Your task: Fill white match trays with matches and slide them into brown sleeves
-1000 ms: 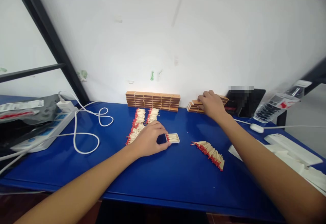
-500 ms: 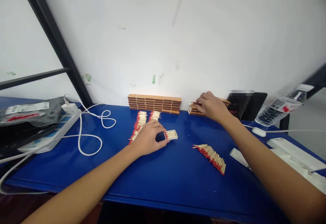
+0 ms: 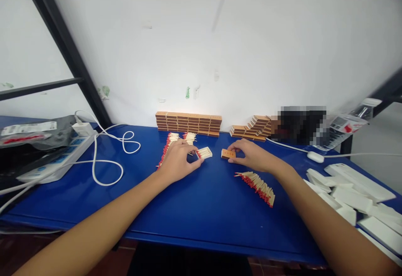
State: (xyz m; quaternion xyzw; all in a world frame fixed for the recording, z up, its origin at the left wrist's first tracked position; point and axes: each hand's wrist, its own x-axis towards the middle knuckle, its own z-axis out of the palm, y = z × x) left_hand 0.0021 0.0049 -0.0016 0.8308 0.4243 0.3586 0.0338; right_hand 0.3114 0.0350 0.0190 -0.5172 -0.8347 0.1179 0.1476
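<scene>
Between the thumb and fingers of my left hand (image 3: 177, 158) is a small white matchbox tray (image 3: 205, 153) filled with matches. My right hand (image 3: 251, 155) pinches an orange-brown matchbox sleeve (image 3: 228, 154) just above or on the table, to the right of the tray. Two rows of red-tipped matches (image 3: 166, 146) lie partly hidden behind my left hand. A fanned pile of loose matches (image 3: 257, 187) rests below my right hand. By the wall stands a neat stack of matchboxes (image 3: 189, 123). To its right is a looser stack of sleeves (image 3: 253, 128).
White empty trays (image 3: 354, 198) heap up at the right of the blue table (image 3: 188, 213). Behind them leans a plastic water bottle (image 3: 348, 125) near a white cable. A power strip (image 3: 67, 156), looping cables and a grey plastic bag (image 3: 37, 135) occupy the left.
My right hand has come from the right-hand stack toward the middle, bringing a matchbox sleeve. My left hand and the filled tray have shifted slightly left and tilted. The view has moved a little.
</scene>
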